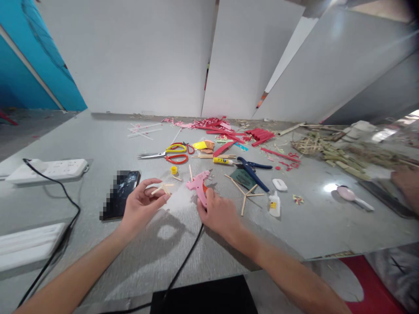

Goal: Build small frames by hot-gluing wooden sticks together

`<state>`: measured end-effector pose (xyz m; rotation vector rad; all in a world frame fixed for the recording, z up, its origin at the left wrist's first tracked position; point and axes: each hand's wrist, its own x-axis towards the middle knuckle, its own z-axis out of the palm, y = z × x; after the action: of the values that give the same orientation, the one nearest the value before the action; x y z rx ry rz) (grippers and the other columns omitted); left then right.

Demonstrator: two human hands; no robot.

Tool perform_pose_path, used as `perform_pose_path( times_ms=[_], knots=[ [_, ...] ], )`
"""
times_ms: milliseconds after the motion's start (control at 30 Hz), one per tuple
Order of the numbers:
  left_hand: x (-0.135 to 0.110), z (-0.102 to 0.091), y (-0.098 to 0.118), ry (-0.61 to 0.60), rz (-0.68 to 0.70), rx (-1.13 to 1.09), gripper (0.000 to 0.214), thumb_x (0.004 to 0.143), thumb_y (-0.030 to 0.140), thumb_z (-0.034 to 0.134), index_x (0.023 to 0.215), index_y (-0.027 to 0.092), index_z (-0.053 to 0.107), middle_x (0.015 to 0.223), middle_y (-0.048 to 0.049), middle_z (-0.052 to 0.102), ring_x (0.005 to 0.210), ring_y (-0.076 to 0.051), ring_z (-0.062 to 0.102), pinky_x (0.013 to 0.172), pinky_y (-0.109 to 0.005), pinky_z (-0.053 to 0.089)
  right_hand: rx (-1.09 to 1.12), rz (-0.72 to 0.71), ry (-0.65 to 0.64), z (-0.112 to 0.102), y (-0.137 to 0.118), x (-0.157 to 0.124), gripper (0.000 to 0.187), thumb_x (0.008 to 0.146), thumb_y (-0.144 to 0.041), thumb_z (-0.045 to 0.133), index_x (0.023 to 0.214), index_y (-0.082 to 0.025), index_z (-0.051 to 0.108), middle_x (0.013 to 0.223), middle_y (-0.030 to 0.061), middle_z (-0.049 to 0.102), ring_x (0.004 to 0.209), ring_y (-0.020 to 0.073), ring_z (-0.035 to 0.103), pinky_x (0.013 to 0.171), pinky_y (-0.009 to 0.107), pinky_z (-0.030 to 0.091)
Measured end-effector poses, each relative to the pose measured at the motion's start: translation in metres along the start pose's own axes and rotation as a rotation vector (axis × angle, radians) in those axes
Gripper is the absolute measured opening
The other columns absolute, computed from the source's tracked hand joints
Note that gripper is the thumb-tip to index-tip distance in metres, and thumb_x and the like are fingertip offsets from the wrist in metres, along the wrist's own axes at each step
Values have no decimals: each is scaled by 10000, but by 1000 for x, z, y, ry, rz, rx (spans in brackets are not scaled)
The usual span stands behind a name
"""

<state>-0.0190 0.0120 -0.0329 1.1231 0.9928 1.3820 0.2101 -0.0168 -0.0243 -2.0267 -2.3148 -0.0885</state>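
Note:
My left hand [141, 205] is raised a little above the grey table [98, 144], fingers pinched on a small piece made of crossed wooden sticks [163, 189]. My right hand [218, 213] rests on the table with its fingers wrapped round the handle of a pink glue gun [198, 184], whose nozzle points up and away. The gun's black cable [183, 261] trails back toward me. The two hands are a short way apart.
A black phone [120, 194] lies left of my left hand, a white power strip [49, 169] further left. Scissors [166, 155], blue pliers [253, 171], glue bottles [274, 204], loose sticks [246, 196] and red paper scraps [225, 128] are spread beyond. Another person's hand [407, 183] shows at right.

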Motion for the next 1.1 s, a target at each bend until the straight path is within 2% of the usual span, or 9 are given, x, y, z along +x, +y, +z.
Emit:
perform_pose_path(
  times_ms=[167,233,300,467,600,733,833,933,1100],
  knots=[
    [-8,1,-6,-117,16,94,470,750,236,922,1153,213,682,842,-42,818,736,-161,733,705,-255,579,45,-15,-39,-1,-7,9,233,1045,-346,478,1108,-147,582,935,144,772,810,277,778,647,316,488],
    [-10,1,-7,-125,26,129,463,748,242,923,1148,215,692,866,-54,825,735,-176,739,682,-264,583,58,-29,-22,-5,-14,14,275,1060,-366,438,1130,-143,582,931,151,773,808,282,777,658,331,511],
    [-9,0,-6,-65,70,114,440,730,250,933,1101,209,700,848,-46,817,697,-172,728,622,-250,570,67,-52,-8,-8,-24,20,307,1064,-378,422,1149,-133,587,935,161,773,812,290,776,654,344,530],
    [5,-7,1,199,233,-20,436,744,246,924,1087,220,657,811,7,777,621,-122,682,541,-196,522,78,-155,-13,-17,-48,31,274,1032,-316,496,1152,-102,618,996,173,769,833,271,773,660,338,562],
    [9,-9,0,241,184,-6,471,720,299,937,1074,218,637,818,4,771,583,-120,676,498,-190,501,-68,-111,-13,-28,-39,23,245,1009,-186,487,1159,-63,637,982,218,757,819,301,778,650,357,563],
    [5,-5,-2,206,122,10,482,715,319,944,1086,214,655,845,-18,785,610,-133,700,489,-185,496,-210,63,-15,-35,-9,5,265,1012,-139,448,1134,-42,663,903,237,750,749,323,780,626,373,543],
    [4,-4,-1,202,122,-10,487,709,312,953,1085,213,659,847,-20,787,594,-124,685,492,-188,502,-164,54,-44,-27,1,-4,266,1025,-239,493,1115,-60,667,879,232,758,744,334,780,615,377,534],
    [3,-5,-2,176,127,-30,499,708,300,956,1098,219,655,823,-8,780,592,-127,680,494,-191,499,-90,18,-80,-14,-5,-5,258,1025,-313,517,1070,-107,664,839,181,772,756,315,787,633,358,540],
    [-9,-1,-10,-87,94,135,447,795,269,896,1163,233,644,855,-35,809,687,-181,735,596,-261,571,-33,42,-135,-5,-21,-4,304,1032,-353,525,1124,-95,658,922,196,798,844,320,807,671,346,544]
  ],
)
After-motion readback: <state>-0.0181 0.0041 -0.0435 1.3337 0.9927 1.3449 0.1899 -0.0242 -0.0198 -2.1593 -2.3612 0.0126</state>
